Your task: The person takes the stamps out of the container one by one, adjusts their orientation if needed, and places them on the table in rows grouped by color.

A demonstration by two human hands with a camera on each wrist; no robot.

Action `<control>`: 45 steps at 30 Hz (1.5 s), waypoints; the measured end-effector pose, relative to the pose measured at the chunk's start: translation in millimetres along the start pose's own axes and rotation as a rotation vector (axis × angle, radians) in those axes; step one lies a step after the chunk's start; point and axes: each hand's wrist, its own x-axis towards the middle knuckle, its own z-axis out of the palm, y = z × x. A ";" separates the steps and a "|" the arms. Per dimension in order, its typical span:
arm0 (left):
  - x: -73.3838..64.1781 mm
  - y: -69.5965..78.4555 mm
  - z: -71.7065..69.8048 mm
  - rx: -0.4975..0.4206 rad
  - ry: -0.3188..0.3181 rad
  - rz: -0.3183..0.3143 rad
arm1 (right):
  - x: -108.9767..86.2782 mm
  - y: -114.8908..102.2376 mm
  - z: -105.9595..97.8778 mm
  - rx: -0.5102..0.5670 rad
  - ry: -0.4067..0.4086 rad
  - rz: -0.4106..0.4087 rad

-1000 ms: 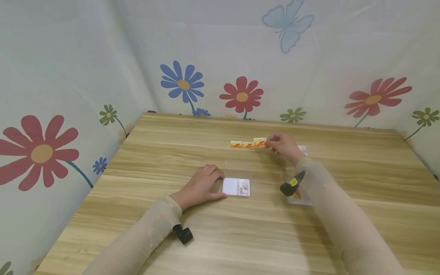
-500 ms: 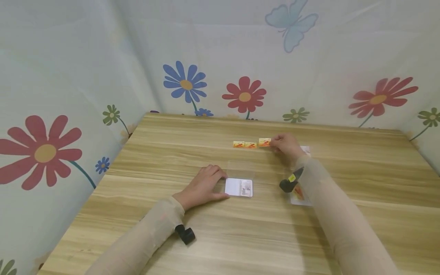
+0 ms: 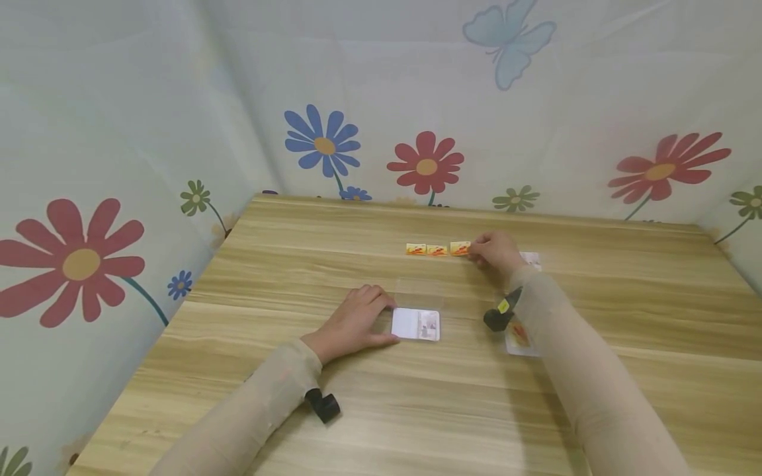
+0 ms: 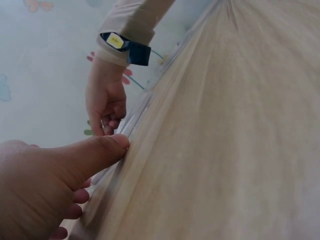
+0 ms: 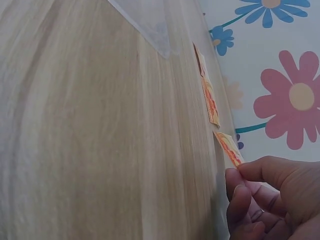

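Note:
My right hand (image 3: 497, 252) pinches the right end of a small yellow-and-orange printed card (image 3: 460, 248) between thumb and fingertips, low over the table. In the right wrist view this card (image 5: 230, 148) lies tilted, a short gap from two matching cards (image 5: 209, 95) in a row. My left hand (image 3: 351, 320) holds the left side of a small clear plastic case (image 3: 433, 338), thumb at the near corner and fingers at the far one. Its lid (image 3: 419, 291) lies open toward the back. White paper and a small grey picture (image 3: 428, 324) show in the case.
A clear sheet or case (image 3: 531, 260) lies under the right forearm, which hides its middle. An orange print (image 3: 518, 334) shows at its near end. The wooden table (image 3: 405, 410) ends at a flower-printed curtain (image 3: 357, 66) behind and to the left.
The right hand has shifted its card slightly right, away from the other two, and lowered it level with their row. The left hand keeps its hold on the case. The view has swung slightly left.

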 end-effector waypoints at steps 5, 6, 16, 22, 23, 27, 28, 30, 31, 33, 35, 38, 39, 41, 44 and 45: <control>-0.1 0.0 0.4 -0.014 0.001 -0.001 | 1.7 0.2 3.0 -0.014 0.001 -0.003; -0.1 -0.1 0.5 -0.013 0.000 -0.002 | 2.0 0.6 3.5 -0.018 0.002 -0.001; -0.4 -0.3 -0.3 0.006 -0.003 -0.002 | 3.6 -0.1 5.2 -0.063 0.013 0.007; 0.2 0.4 -0.5 0.010 -0.002 -0.001 | 0.7 -2.0 4.1 -0.092 0.032 0.025; 0.4 0.4 -0.5 0.011 -0.002 0.000 | 0.3 -2.1 3.5 -0.095 0.033 0.031; 0.7 0.3 -0.1 0.016 -0.001 0.001 | -1.2 -1.3 0.3 -0.107 0.033 0.043; 0.8 0.2 0.3 0.017 -0.001 0.001 | -1.7 -1.0 -0.5 -0.096 0.032 0.050; 0.9 0.3 0.7 0.019 0.003 0.001 | -3.4 -1.2 -2.2 -0.076 0.027 0.061; 0.9 0.5 0.7 0.021 0.007 0.002 | -4.3 -1.9 -3.4 -0.060 0.026 0.071; 1.2 0.5 1.3 0.024 0.014 0.006 | -5.9 -3.2 -6.1 -0.082 0.044 0.037; 1.0 0.2 1.7 0.026 0.022 0.011 | -7.4 -4.7 -9.0 -0.103 0.062 -0.002; 0.5 -0.3 2.1 0.029 0.033 0.014 | -9.3 -6.1 -14.1 -0.139 0.081 -0.067; 0.3 -0.3 2.0 0.028 0.035 0.015 | -9.8 -6.7 -15.7 -0.124 0.078 -0.068; 0.2 -0.1 1.7 0.027 0.036 0.017 | -11.5 -8.1 -19.7 -0.097 0.071 -0.076; 0.2 -0.2 2.1 0.026 0.038 0.017 | -14.9 -11.8 -25.7 -0.086 0.072 -0.094; 0.2 -0.4 2.4 0.027 0.038 0.019 | -16.1 -13.5 -27.3 -0.085 0.075 -0.099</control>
